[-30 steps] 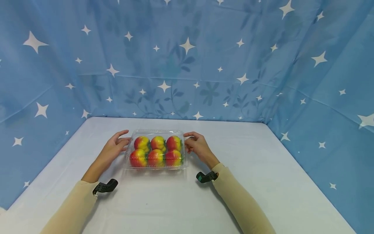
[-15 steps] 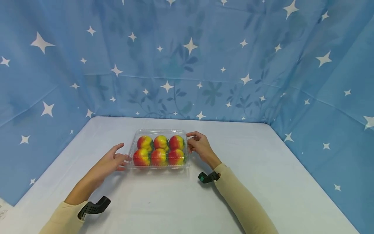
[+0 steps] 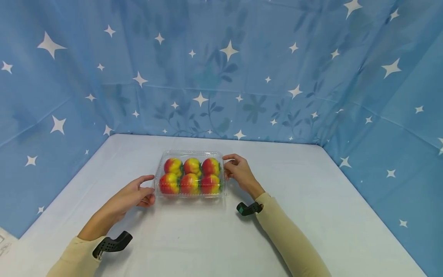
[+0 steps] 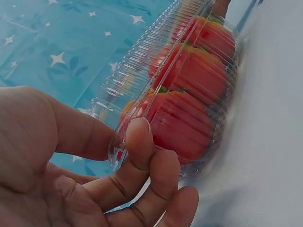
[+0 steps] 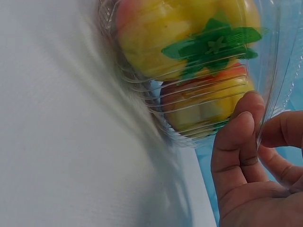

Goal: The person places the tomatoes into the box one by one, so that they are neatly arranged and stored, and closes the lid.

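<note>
On the white table sits a clear plastic clamshell container (image 3: pixel 194 154) with its lid down. Inside, in two rows, lie several red-and-yellow fruits (image 3: pixel 190 184); green leafy caps show on some of them in the right wrist view. My left hand (image 3: pixel 133 196) is at the container's near left corner, where thumb and index finger pinch the rim (image 4: pixel 113 158) and the other fingers curl below it. At the far right corner, my right hand (image 3: pixel 240 173) pinches the rim, its fingertips (image 5: pixel 241 125) against the ribbed side wall.
A white cloth covers the table (image 3: pixel 207 238). Blue curtain fabric (image 3: pixel 207 69) with white stars rises along its back and both sides. Black wrist-worn devices sit on the left (image 3: pixel 112 244) and right (image 3: pixel 249 209) forearms.
My left hand has moved from the container's far left side toward the near left corner, and its thumb and index finger have closed on the rim there. My right hand stays at its corner.
</note>
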### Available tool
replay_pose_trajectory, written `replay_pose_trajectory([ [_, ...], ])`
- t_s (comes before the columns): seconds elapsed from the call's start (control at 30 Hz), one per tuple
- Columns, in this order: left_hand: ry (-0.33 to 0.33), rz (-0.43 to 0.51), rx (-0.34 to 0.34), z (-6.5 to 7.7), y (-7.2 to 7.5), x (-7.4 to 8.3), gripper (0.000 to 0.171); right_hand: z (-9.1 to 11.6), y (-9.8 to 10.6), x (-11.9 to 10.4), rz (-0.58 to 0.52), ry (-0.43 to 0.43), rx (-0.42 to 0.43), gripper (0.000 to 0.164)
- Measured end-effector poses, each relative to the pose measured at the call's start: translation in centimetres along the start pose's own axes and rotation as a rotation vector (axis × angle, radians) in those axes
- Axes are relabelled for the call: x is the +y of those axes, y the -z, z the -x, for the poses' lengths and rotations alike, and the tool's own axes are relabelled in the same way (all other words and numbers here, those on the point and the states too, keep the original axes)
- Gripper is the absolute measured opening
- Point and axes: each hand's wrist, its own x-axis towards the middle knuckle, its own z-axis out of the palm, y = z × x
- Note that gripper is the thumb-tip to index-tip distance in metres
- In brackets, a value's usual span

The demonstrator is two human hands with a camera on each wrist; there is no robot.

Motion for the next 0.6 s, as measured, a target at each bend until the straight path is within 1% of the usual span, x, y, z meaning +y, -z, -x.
replay_pose_trajectory([
  [0.1, -0.012, 0.028, -0.031, -0.05, 0.07, -0.09, 0.066, -0.02, 0.03, -0.1, 0.002, 0.001, -0.001, 0.031],
  [0.2, -0.02, 0.035, -0.04, -0.09, 0.02, -0.1, 0.064, -0.04, 0.07, -0.15, 0.005, -0.002, 0.001, 0.031],
  [0.43, -0.023, 0.025, -0.016, -0.17, -0.29, 0.04, 0.054, -0.04, 0.01, -0.34, 0.001, -0.031, 0.007, 0.031],
  [0.6, -0.017, 0.017, -0.004, -0.03, -0.43, -0.06, 0.052, 0.03, -0.05, -0.36, 0.008, -0.044, 0.005, 0.031],
])
